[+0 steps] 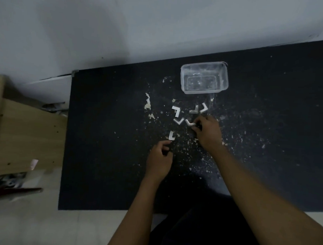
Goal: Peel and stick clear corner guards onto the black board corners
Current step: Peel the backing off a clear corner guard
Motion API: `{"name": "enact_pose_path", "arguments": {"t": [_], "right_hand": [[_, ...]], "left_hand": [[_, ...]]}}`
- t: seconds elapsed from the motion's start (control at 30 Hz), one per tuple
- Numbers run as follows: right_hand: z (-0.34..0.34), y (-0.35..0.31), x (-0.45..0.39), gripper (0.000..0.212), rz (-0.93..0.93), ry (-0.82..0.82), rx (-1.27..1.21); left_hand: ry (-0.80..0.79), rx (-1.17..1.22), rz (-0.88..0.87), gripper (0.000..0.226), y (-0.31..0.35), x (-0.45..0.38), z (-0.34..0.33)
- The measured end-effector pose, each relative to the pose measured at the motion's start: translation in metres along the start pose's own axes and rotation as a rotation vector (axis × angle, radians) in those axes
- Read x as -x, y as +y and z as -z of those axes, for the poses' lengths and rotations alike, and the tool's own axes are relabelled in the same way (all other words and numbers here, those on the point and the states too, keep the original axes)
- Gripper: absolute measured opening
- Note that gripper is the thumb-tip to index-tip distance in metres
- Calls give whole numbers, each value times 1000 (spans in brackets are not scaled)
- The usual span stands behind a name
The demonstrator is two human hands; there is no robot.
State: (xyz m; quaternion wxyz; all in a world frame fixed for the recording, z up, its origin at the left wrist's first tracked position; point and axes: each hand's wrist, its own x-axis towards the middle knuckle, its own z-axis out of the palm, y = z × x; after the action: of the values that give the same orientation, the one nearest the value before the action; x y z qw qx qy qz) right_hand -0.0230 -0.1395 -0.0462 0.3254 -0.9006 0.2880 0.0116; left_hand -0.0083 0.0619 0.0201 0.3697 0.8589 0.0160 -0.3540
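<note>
Black board (105, 138) — six corner guards (176, 111), one tub (204, 78); right hand (207, 132) pinches one, left hand (160, 157) loosely curled — empty.

Black board (105, 138) flecked with pale scraps; whitish corner guards (176, 111); clear tub (204, 78).
</note>
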Motion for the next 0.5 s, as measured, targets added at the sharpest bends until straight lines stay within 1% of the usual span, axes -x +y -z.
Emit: {"name": "enact_pose_path", "arguments": {"t": [0.1, 0.27, 0.4, 0.5], "right_hand": [[-2, -1, 7, 14, 22, 30, 21], [8, -9, 25, 9, 153, 87, -120], [27, -30, 40, 11, 301, 178, -176], [48, -52, 50, 13, 403, 234, -239]], "left_hand": [[-4, 46, 26, 36, -8, 10, 1], [-41, 176, 62, 35, 1, 21, 15], [-5, 317, -2, 29, 32, 28, 22], [7, 402, -63, 37, 59, 36, 25]]}}
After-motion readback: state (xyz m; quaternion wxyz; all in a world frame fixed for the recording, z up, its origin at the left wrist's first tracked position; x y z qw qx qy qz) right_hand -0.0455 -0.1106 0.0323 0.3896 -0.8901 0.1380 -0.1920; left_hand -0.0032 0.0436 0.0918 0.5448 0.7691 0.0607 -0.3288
